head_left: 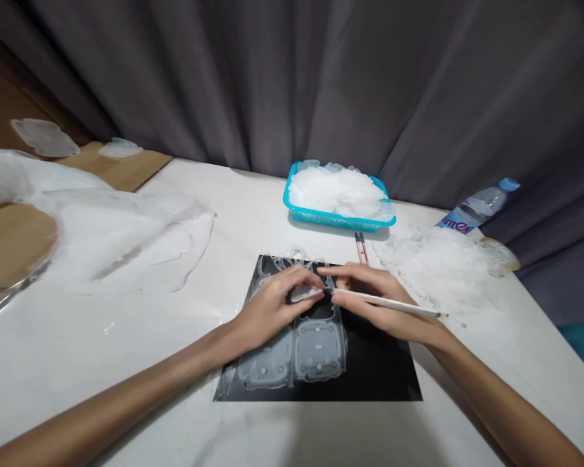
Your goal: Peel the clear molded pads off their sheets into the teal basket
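Note:
My left hand (279, 301) is closed over a small clear plastic piece (305, 293), its fingertips pinching the piece's edge. Fingers of my right hand (377, 295) grip a slim white pen-like tool (392, 302), whose dark tip meets the plastic piece near my left fingertips. What kind of tip it has cannot be made out. Beneath both hands lies a black mat (379, 370). Clear moulded plastic sheets with rounded-square shapes (320, 350) rest on it, partly covered by my left hand and forearm.
Beyond the mat stands a turquoise basket (340, 220) heaped with translucent pieces. Small red-handled snips (361, 250) lie in front of it. To the right are a pile of clear plastic scraps (448, 272) and a tilted water bottle (479, 207). A large plastic bag (126, 227) spreads on the left.

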Demonstrator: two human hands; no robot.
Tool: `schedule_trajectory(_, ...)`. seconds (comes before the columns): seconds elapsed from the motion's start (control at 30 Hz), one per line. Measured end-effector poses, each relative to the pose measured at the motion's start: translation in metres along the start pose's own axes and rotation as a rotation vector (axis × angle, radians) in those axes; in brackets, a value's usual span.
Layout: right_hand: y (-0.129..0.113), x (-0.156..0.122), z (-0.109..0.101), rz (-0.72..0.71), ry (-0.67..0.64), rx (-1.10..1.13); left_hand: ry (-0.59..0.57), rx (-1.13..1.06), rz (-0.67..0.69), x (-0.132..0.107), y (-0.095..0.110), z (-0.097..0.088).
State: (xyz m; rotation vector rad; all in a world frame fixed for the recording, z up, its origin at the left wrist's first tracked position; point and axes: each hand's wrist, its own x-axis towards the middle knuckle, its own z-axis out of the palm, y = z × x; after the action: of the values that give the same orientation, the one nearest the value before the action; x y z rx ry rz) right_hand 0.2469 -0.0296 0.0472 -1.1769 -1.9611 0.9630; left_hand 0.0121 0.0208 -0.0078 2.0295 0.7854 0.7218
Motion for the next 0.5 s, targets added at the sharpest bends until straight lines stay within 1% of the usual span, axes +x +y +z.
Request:
schedule_trajectory(0.1, 0.01, 0.0, -0.002, 0.003, 0.204, -0.047, 0.02, -0.119, -0.121, 0.003, 0.002, -0.001)
schedule_trajectory(0.13, 0.017, 0.0, 0.0, -0.003, 0.237, -0.088, 0.025, -0.163, -0.155, 0.004, 0.003, -0.002)
schedule_trajectory(0.2, 0.031, 0.0, 0.006, -0.031, 0.227, -0.173, 0.019, -0.223, -0.183, 0.004, 0.002, -0.003)
schedule_trajectory(0.3, 0.048, 0.0, 0.019, -0.134, 0.159, -0.3, 0.018, -0.207, -0.192, 0.004, 0.0, -0.004)
schedule_trajectory(0.37, 0.052, 0.0, 0.026, -0.204, 0.162, -0.366, 0.044, -0.146, -0.214, 0.004, 0.0, -0.003)
schedule_trajectory(0.43, 0.052, 0.001, 0.029, -0.236, 0.182, -0.409, 0.069, -0.091, -0.225, 0.006, 0.001, -0.002)
schedule_trajectory(0.5, 0.049, 0.002, 0.03, -0.248, 0.208, -0.438, 0.052, -0.063, -0.221, 0.008, 0.004, -0.002)
